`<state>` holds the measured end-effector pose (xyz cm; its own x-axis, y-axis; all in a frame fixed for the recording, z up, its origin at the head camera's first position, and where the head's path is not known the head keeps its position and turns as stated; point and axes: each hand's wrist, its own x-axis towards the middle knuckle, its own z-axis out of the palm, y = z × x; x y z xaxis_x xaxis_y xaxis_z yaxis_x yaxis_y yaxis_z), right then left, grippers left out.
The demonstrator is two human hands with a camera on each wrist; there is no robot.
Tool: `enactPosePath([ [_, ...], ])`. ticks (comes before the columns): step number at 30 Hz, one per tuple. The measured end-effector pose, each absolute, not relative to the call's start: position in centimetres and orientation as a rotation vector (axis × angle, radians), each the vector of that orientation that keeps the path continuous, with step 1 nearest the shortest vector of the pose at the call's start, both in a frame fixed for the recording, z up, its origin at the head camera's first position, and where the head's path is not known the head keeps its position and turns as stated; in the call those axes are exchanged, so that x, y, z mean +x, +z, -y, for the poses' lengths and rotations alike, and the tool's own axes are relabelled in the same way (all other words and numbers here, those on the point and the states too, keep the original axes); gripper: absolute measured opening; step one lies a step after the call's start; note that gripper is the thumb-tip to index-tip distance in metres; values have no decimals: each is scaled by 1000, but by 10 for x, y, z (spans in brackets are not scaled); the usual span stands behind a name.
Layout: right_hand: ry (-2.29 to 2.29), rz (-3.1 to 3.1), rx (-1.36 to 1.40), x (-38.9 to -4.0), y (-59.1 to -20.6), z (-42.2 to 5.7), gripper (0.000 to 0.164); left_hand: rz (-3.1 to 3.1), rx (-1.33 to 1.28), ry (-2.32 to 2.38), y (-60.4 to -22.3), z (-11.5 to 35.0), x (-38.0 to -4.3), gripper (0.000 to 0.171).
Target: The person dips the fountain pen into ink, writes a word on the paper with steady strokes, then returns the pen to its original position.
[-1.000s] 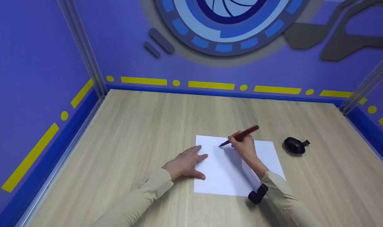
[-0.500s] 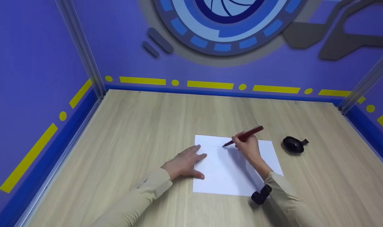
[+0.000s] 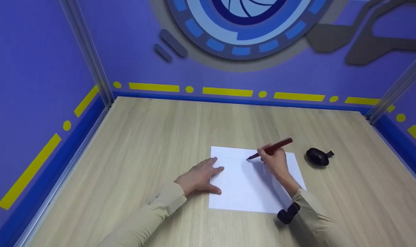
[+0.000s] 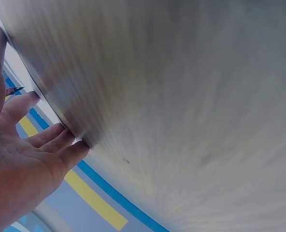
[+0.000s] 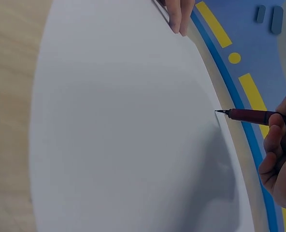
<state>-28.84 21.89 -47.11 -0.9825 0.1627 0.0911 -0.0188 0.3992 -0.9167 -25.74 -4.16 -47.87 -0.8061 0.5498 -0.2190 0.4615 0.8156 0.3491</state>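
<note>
A sheet of white paper point(image 3: 235, 185) lies on the table, with a faint thin line near its far edge. My right hand point(image 3: 274, 162) pinches a dark red fountain pen point(image 3: 278, 145), whose nib is at the paper at the right end of that line. In the right wrist view the pen point(image 5: 251, 116) shows a pointed metal nib close to the sheet's edge. My left hand point(image 3: 199, 176) rests with spread fingers on the paper's left edge. The left wrist view shows the left hand point(image 4: 27, 159) from the palm side, fingertips along that edge.
A small black oval object point(image 3: 317, 157) with a short stub sits on the table point(image 3: 153, 137) right of the paper. A black wrist camera point(image 3: 288, 213) hangs at the right sleeve, low over the paper's near edge. Blue panels point(image 3: 143, 61) stand behind and beside the table.
My right hand has moved the pen steadily to the right across the paper, and the faint line behind the nib has grown longer. The left hand stays in place on the sheet.
</note>
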Motion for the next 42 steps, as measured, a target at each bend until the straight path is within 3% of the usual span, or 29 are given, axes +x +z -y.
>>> enactPosePath([
  [6, 1589, 2458, -123, -295, -487, -230, 15, -2691, 806, 417, -479, 43, -258, 80],
  [42, 1574, 2420, -234, -291, -488, -259, 16, -2695, 783, 393, -480, 42, -260, 81],
])
